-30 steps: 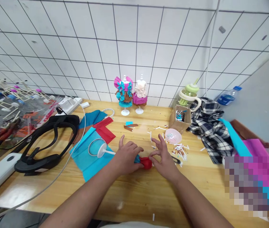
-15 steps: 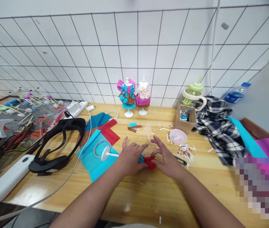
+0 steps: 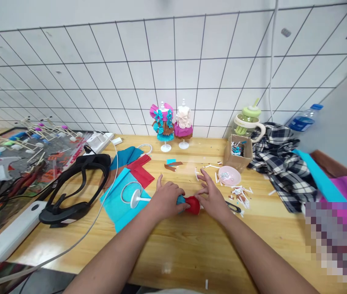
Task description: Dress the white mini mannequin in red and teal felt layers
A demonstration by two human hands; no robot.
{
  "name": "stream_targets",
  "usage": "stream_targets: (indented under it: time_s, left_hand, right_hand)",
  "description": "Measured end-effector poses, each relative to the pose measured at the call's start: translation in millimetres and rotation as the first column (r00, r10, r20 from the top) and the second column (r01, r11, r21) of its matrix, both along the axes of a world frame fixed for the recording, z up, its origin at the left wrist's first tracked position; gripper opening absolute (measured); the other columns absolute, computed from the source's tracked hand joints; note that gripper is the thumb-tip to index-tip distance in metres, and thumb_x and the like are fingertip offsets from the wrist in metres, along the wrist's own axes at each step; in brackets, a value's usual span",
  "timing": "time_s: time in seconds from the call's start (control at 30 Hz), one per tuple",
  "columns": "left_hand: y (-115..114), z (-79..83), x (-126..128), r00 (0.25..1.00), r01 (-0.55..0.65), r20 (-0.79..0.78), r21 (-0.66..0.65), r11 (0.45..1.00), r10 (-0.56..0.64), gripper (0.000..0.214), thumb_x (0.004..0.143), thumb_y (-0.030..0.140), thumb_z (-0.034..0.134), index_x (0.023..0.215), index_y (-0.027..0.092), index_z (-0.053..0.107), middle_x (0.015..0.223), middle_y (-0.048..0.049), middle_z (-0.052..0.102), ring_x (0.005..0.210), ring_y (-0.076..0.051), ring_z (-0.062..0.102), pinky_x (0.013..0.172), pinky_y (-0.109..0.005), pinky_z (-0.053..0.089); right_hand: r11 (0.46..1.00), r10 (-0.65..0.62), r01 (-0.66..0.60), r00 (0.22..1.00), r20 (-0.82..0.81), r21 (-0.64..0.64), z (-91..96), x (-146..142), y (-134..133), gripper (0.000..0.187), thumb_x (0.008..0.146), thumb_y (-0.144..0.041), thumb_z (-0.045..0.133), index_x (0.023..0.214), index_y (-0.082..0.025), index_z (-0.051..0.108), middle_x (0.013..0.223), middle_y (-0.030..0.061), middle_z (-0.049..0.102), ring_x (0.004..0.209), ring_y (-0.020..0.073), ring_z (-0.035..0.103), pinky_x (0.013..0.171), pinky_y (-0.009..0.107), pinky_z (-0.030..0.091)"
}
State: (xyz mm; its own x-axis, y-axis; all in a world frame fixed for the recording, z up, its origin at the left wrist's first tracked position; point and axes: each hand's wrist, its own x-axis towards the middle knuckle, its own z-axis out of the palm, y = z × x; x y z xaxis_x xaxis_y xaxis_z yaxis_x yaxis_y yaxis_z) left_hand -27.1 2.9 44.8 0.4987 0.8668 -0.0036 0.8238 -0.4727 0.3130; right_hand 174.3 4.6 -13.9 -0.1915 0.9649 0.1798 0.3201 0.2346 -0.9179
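Observation:
On the wooden table (image 3: 191, 253), my left hand (image 3: 166, 199) is closed around a small white mannequin stand (image 3: 135, 198) lying on its side, its body wrapped in blue and red paper (image 3: 192, 204). My right hand (image 3: 213, 196) presses on the red paper from the right, thumb and fingers pinching it while the other fingers stretch out. The stand's round base rests over a sheet of blue paper (image 3: 116, 200).
Two dressed mannequins (image 3: 162, 122) (image 3: 183, 122) stand by the tiled wall. Red paper (image 3: 141, 171), a black headset (image 3: 72, 192), a white power strip (image 3: 8, 232), a pink dish (image 3: 230, 175), a cardboard box (image 3: 236, 152), a green cup (image 3: 249, 120) and a plaid cloth (image 3: 280, 163) surround my hands.
My view has shifted a little. Both hands have closed in tighter on the red paper, which now sits rounder between them.

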Motion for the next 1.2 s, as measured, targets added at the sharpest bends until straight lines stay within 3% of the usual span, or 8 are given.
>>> stream_targets:
  time_s: [0.1, 0.23, 0.3, 0.4, 0.53, 0.77, 1.0, 1.2]
  left_hand:
    - [3.2, 0.8, -0.6, 0.999, -0.029, 0.043, 0.048, 0.998, 0.027, 0.036, 0.078, 0.052, 0.064, 0.101, 0.025, 0.069, 0.097, -0.0043, 0.07, 0.103, -0.026, 0.06, 0.113, -0.063, 0.0]
    - [1.9, 6.8, -2.1, 0.975, -0.121, 0.203, 0.161, 0.98, 0.087, 0.027, 0.085, 0.045, 0.059, 0.102, 0.027, 0.068, 0.105, -0.0033, 0.068, 0.106, -0.023, 0.059, 0.114, -0.058, 0.009]
    - [-1.9, 9.9, -2.4, 0.938, -0.17, 0.331, 0.173, 0.97, 0.105, 0.025, 0.09, 0.041, 0.052, 0.1, 0.025, 0.07, 0.101, -0.0043, 0.068, 0.101, -0.021, 0.059, 0.109, -0.05, 0.028]
    - [-10.2, 11.0, -2.5, 0.87, -0.198, 0.482, 0.15, 0.969, 0.103, 0.032, 0.095, 0.04, 0.044, 0.099, 0.022, 0.071, 0.1, -0.007, 0.065, 0.1, -0.021, 0.058, 0.093, -0.039, 0.043]
    - [-20.0, 6.6, -4.7, 0.865, -0.212, 0.483, 0.102, 0.972, 0.138, 0.038, 0.095, 0.046, 0.039, 0.105, 0.026, 0.07, 0.11, -0.0068, 0.061, 0.109, -0.023, 0.052, 0.097, -0.043, 0.037]
    - [-27.8, 7.7, -6.6, 0.922, -0.103, 0.379, 0.028, 0.994, 0.085, 0.051, 0.095, 0.054, 0.029, 0.09, 0.028, 0.072, 0.117, -0.0055, 0.057, 0.118, -0.027, 0.045, 0.103, -0.052, 0.027]
    - [-39.9, 11.6, 4.4, 0.943, -0.016, 0.333, -0.045, 0.999, 0.03, 0.018, 0.089, 0.036, 0.053, 0.087, 0.028, 0.069, 0.123, -0.0026, 0.054, 0.122, -0.024, 0.043, 0.113, -0.055, 0.008]
    - [-46.3, 17.1, 3.1, 0.93, 0.045, 0.365, -0.003, 0.999, -0.041, 0.014, 0.083, 0.035, 0.061, 0.094, 0.029, 0.069, 0.119, -0.0032, 0.056, 0.114, -0.024, 0.047, 0.112, -0.05, 0.019]
  right_hand:
    - [0.997, -0.067, 0.067, 0.998, 0.004, -0.04, -7.3, -2.3, 9.0, 0.086, 0.076, -0.012, 0.057, 0.149, -0.032, 0.017, 0.142, 0.0119, 0.043, 0.072, 0.0116, 0.067, 0.105, 0.049, 0.039]
    - [0.978, -0.196, 0.195, 0.981, 0.005, 0.073, -6.5, 3.0, 3.6, 0.067, 0.079, -0.023, 0.06, 0.141, -0.026, 0.035, 0.142, 0.0129, 0.04, 0.098, 0.0192, 0.061, 0.095, 0.044, 0.048]
    - [0.971, -0.203, 0.202, 0.979, -0.009, 0.129, -1.2, 5.7, -5.4, 0.042, 0.081, -0.03, 0.062, 0.122, -0.024, 0.053, 0.14, 0.0121, 0.042, 0.099, 0.0199, 0.058, 0.09, 0.04, 0.049]
    - [0.995, -0.091, 0.093, 0.991, -0.103, 0.021, 9.3, 5.1, -19.5, 0.016, 0.085, -0.035, 0.058, 0.09, -0.02, 0.061, 0.118, 0.0102, 0.057, 0.082, 0.016, 0.059, 0.073, 0.032, 0.052]
    - [0.993, 0.019, -0.046, 0.973, -0.232, -0.111, 21.1, -0.2, -30.8, 0.014, 0.086, -0.034, 0.057, 0.085, -0.02, 0.056, 0.075, 0.0006, 0.06, 0.067, 0.0139, 0.056, 0.061, 0.027, 0.048]
    - [0.991, 0.133, -0.129, 0.966, -0.224, 0.033, 30.5, -0.6, -43.7, 0.015, 0.09, -0.023, 0.051, 0.104, -0.023, 0.054, 0.083, 0.0005, 0.058, 0.074, 0.0134, 0.054, 0.069, 0.027, 0.046]
    - [0.988, 0.129, -0.114, 0.979, -0.158, 0.102, 32.1, -0.9, -48.4, 0.017, 0.09, -0.019, 0.05, 0.106, -0.023, 0.052, 0.083, -0.0001, 0.058, 0.073, 0.0136, 0.053, 0.066, 0.026, 0.045]
    - [0.978, 0.145, -0.133, 0.987, -0.068, 0.161, 31.3, -1.1, -49.6, 0.019, 0.09, -0.017, 0.049, 0.108, -0.023, 0.052, 0.084, 0.0008, 0.063, 0.073, 0.0142, 0.057, 0.066, 0.027, 0.046]
